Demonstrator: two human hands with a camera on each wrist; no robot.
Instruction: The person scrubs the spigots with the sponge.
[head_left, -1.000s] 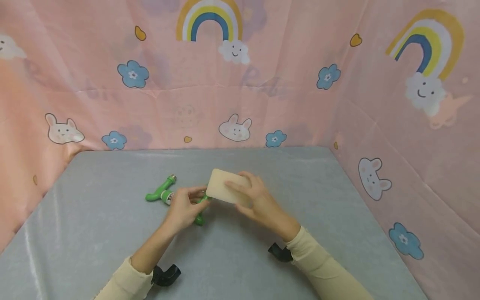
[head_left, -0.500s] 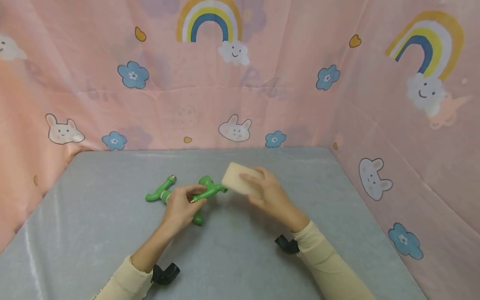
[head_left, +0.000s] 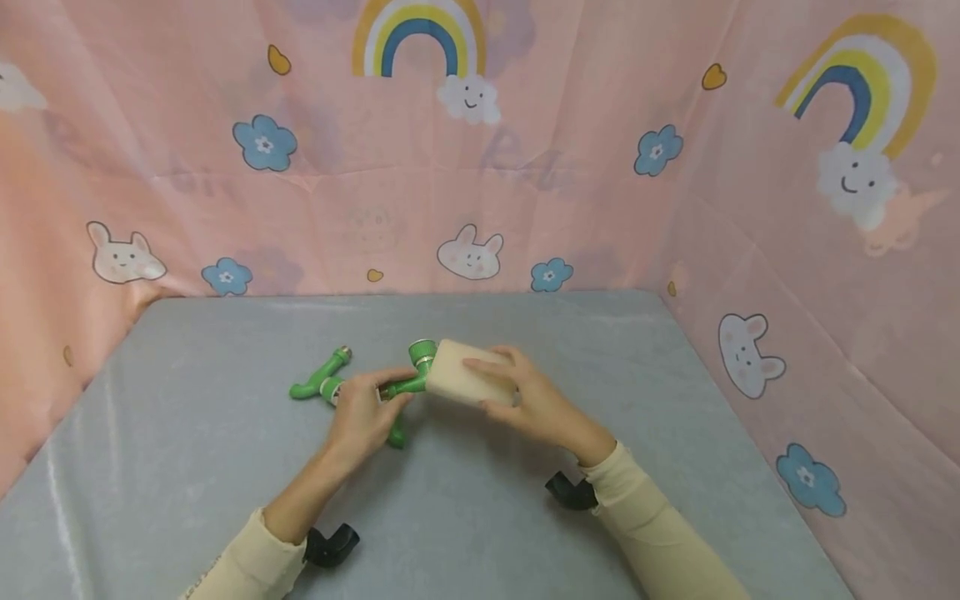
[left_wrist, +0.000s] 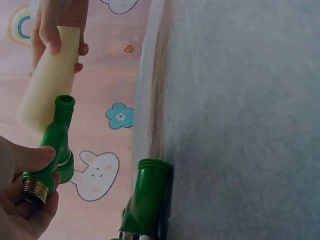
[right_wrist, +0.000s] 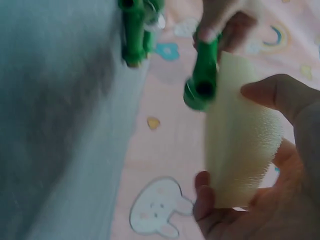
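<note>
In the head view my left hand [head_left: 363, 421] pinches a green tap [head_left: 423, 353] between thumb and fingers, raised above the table. Its brass threaded end [left_wrist: 36, 190] points out past the thumb in the left wrist view. A cream, block-shaped sponge [head_left: 459, 377] is gripped by my right hand [head_left: 540, 410], thumb on one face and fingers round the other. The sponge lies right against the tap's spout side and overlaps part of it. Seen from the right wrist, the tap [right_wrist: 204, 75] sits beside the sponge's upper edge [right_wrist: 227, 67].
Another green tap [head_left: 318, 385] lies on the grey-covered table [head_left: 600, 358], left of my left hand. A further green piece [head_left: 397, 435] shows beneath that hand, partly hidden. Black curved parts [head_left: 332, 546] sit at both wrists. Pink printed cloth [head_left: 585, 225] walls the back and sides.
The sponge first covered the tap, moved off to the right, and is now back left against it. The tap has been turned in my left hand, its wide round end facing up.
</note>
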